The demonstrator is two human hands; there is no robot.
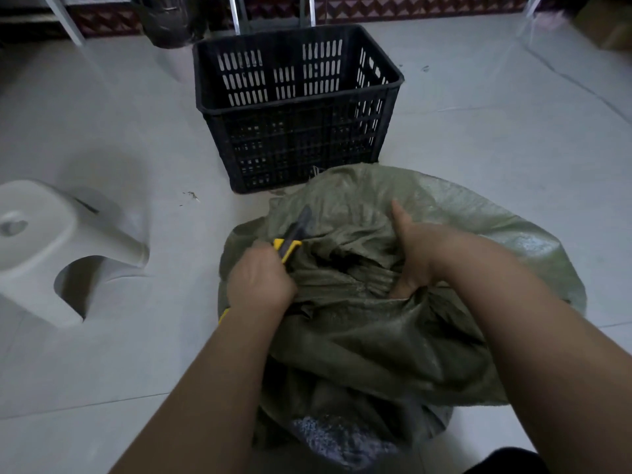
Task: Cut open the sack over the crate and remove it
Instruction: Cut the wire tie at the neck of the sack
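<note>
Nearby, black crate (297, 107) beyond sack (376, 323)

Legible text, labels, brands, numbers, signs: none. Sack (393, 302): plain green woven cloth, no print showing. Crate (294, 107): black slotted plastic, no marking readable. Knife (290, 241): yellow and dark handle, no brand legible. Stool (51, 241): plain white, unmarked. Floor (513, 148): plain pale tiles. Background too dark and blurred to read.

white plastic stool (51, 241), tiled floor (478, 138)
</note>
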